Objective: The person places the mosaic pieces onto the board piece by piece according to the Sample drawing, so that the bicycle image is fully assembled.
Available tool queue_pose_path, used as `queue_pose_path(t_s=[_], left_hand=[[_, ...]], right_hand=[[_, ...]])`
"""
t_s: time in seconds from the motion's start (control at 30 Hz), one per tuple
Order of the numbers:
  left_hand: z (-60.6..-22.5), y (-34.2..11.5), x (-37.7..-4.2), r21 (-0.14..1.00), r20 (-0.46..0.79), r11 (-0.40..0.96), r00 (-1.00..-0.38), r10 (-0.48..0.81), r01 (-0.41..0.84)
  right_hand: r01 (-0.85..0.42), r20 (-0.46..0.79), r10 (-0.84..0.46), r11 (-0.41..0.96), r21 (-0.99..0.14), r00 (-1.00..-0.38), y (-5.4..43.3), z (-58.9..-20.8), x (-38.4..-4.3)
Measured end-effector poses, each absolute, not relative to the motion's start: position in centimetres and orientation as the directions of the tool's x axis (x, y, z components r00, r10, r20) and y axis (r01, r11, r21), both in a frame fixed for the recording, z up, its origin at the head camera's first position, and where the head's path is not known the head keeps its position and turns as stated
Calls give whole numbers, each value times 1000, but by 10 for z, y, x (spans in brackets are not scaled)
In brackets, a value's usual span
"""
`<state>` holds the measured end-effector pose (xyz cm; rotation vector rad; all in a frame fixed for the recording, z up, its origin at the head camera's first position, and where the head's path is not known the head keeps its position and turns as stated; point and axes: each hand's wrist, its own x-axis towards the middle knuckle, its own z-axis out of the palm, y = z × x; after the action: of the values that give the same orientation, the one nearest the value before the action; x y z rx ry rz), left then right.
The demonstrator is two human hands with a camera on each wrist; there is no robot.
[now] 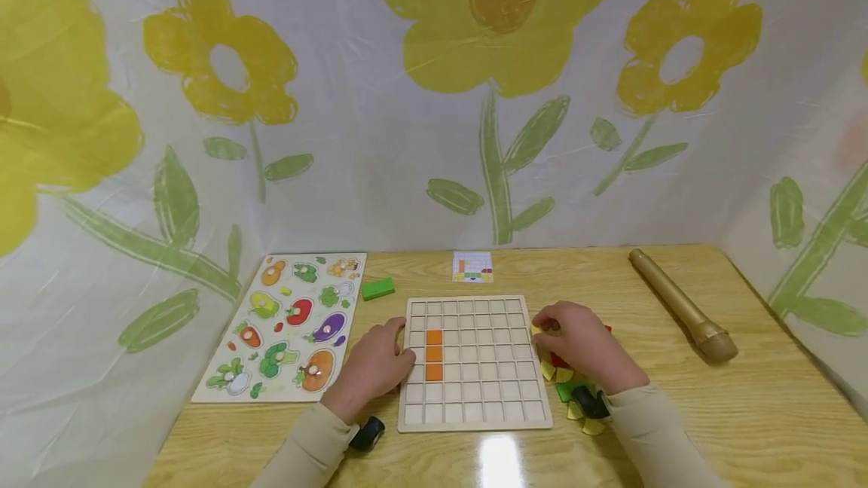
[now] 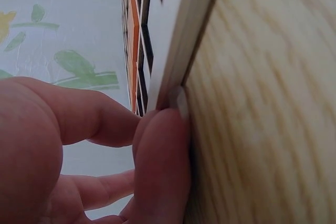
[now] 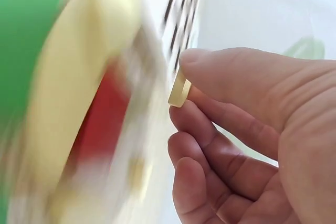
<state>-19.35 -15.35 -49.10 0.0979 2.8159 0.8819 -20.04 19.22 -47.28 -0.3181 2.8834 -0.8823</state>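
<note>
A square wooden grid board [image 1: 483, 391] lies flat on the table, with an orange strip [image 1: 434, 355] three cells long in its left part. At the board's left edge, my left hand [image 1: 373, 361] holds the rim between thumb and fingers; the left wrist view shows the fingertips down at the tabletop. My right hand [image 1: 582, 343] is just beyond the board's right edge. Between its thumb and fingers it pinches a small yellow block [image 3: 179, 92]. Below that hand lies a pile of pieces, among them yellow pieces [image 1: 593, 426], a green piece [image 1: 564, 391] and a red piece [image 3: 107, 114], partly hidden by the hand.
Left of the board is a vegetable peg puzzle [image 1: 285, 330]. A green block [image 1: 377, 289] lies between puzzle and board. Behind the board is a small pattern card [image 1: 472, 266]. A gold tube [image 1: 681, 303] lies at the right. A flowered cloth [image 1: 353, 172] hangs behind.
</note>
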Motion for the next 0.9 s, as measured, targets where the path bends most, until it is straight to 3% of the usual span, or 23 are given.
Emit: queue_pose_path(t_s=[0.3, 0.47, 0.9], left_hand=[[-489, -154, -192, 579, -148, 815, -980, 133, 24], [-490, -155, -193, 569, -133, 822, -981, 141, 40], [-491, -157, -194, 559, -139, 828, -980, 140, 39]], right_hand=[[-311, 41, -339, 799, -515, -940, 114, -472, -215], [-317, 44, -346, 790, -524, -937, 85, -472, -216], [-329, 96, -324, 818, -472, -941, 56, -482, -213]])
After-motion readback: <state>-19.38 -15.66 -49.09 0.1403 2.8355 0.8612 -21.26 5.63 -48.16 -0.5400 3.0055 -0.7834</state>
